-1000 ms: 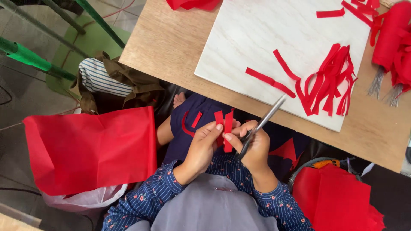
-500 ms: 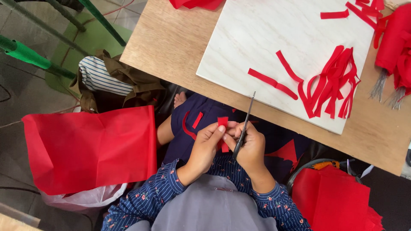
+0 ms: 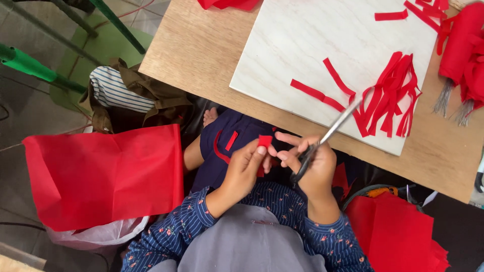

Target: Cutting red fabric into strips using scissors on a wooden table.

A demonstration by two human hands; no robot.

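Observation:
My left hand [image 3: 243,168] pinches a small red paper piece [image 3: 264,142] in front of my lap. Close beside it, my right hand [image 3: 313,163] grips a pair of scissors [image 3: 327,137] with black handles; the metal blades point up and right over the table edge. A pile of cut red paper strips [image 3: 387,98] lies on the white board [image 3: 312,45] just beyond the blade tips. Two red scraps [image 3: 224,143] rest on my dark blue lap.
The board sits on a wooden table [image 3: 196,55]. Red rolled bundles with wire ends [image 3: 461,50] lie at the table's right. A large red sheet [image 3: 106,176] over a white bag is at my left, more red sheets [image 3: 398,236] at my right. Clothes [image 3: 126,93] lie on the floor.
The scissors have swung from upright to pointing up and right toward the strips. My left hand has turned the red piece, which now shows above its fingertips.

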